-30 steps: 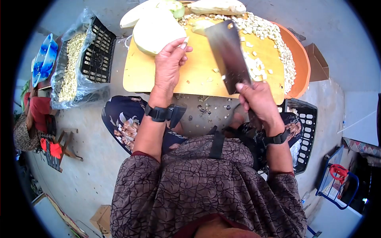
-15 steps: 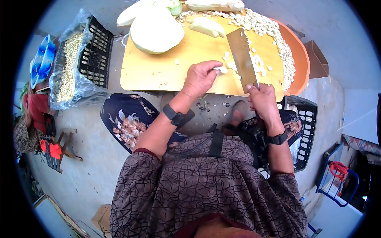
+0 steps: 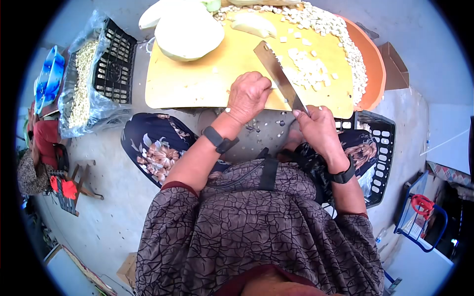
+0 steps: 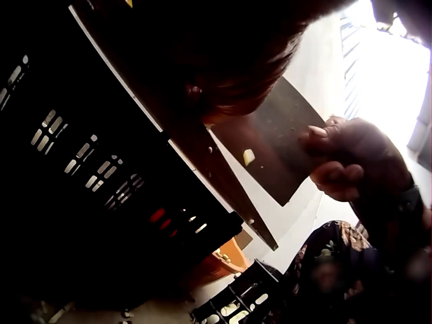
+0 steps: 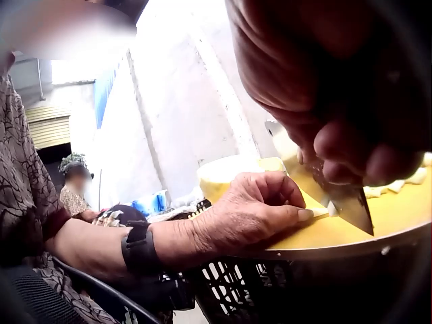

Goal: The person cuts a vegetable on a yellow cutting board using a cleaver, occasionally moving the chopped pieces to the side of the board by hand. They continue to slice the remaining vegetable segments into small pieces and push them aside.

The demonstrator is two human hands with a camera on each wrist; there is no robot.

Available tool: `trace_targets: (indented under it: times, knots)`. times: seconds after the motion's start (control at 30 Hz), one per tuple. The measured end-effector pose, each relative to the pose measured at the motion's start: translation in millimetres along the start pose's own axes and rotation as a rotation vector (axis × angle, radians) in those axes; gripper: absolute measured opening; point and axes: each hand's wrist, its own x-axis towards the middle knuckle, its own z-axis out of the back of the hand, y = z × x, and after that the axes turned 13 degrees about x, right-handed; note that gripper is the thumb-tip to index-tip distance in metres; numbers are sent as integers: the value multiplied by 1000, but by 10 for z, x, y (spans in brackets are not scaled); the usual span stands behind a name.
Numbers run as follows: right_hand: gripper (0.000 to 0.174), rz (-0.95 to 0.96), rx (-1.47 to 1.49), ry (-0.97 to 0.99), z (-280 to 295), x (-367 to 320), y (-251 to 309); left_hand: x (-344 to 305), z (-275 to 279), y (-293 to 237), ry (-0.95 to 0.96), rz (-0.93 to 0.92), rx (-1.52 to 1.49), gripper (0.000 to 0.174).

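My right hand [image 3: 318, 126] grips the cleaver [image 3: 280, 74] by its handle end, the broad blade tilted edgewise over the front of the yellow cutting board [image 3: 197, 89]. To its left, my left hand [image 3: 249, 96] pinches a thin pale strip [image 5: 320, 212], its end right by the blade in the right wrist view. A small pale bit [image 4: 248, 156] clings to the blade. Cut pale pieces [image 3: 308, 69] lie right of the cleaver. A large peeled pale vegetable [image 3: 187, 34] and a pale wedge [image 3: 253, 23] rest farther back on the board.
An orange basin [image 3: 373, 64] heaped with pale cubes adjoins the board's right side. At left stands a black crate [image 3: 114, 64] beside a plastic-lined load of small pieces [image 3: 83, 84]. Another black crate [image 3: 382, 163] is by the right knee. A person [image 5: 75, 189] sits in the background.
My left hand has come from beside the large vegetable, right and down to the cleaver, with the strip. The cleaver has moved lower and tilted left. The cut pieces now lie more spread out.
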Motion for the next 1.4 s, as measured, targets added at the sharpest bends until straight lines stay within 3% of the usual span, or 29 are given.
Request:
trace_targets:
  times: [0.2,0.3,0.5,0.6,0.8,1.0,1.23,1.33,1.4]
  knots:
    - [29,85,-237,67,-1,52,200,-11,-47,7,-1,-28,14,7]
    - [30,139,-235,8,-57,166,174,-11,-29,10,6,-41,-15,4]
    - [32,45,-112,-39,-34,202,187,-16,-12,70,14,-40,-50,5]
    - [35,91,-115,-28,43,97,223,-27,-18,64,16,-39,-17,5]
    - [34,-27,-92,83,55,27,285,-45,-37,53,-12,-70,25,6]
    - [30,121,-206,43,-14,140,168,-28,-51,60,-9,-72,4,7]
    - [30,130,-176,-21,-46,237,214,-5,9,93,32,-66,-88,13]
    - [32,114,-69,-39,7,223,154,74,154,4,-145,98,-278,11]
    - [33,51,69,7,58,229,63,170,286,36,-286,79,-220,12]
